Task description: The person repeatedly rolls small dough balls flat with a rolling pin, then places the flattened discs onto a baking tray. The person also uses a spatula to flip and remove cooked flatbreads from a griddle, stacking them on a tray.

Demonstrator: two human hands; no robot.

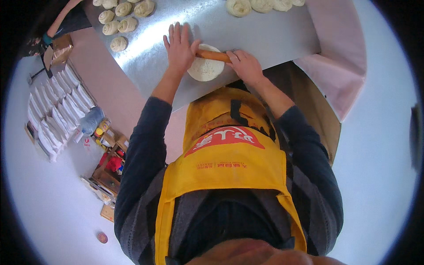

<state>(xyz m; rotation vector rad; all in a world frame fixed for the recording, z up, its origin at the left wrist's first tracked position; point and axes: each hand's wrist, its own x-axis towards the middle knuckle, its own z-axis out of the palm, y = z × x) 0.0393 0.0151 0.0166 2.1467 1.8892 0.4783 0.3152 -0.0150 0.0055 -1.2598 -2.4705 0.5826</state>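
Note:
A flat, round sheet of pale dough (206,72) lies on a metal worktop (275,43), near the edge closest to me. Across its upper part rests a wooden rolling pin (213,55). My left hand (179,49) is palm down with straight, spread fingers, its thumb side against the pin's left end, which is hidden there. The fingers of my right hand (246,66) are curled around the pin's right end. Coiled dough pieces (118,43) sit to the upper left of my left hand. More coiled dough (239,7) stands in a row at the far side.
Another person's forearm (63,16) shows at the upper left, near a cardboard box (62,48). Stacked white packages (59,111) and a large clear plastic bottle (91,121) are at left. Pink sheeting (334,73) borders the worktop's right end. My yellow apron (228,177) comes close to its edge.

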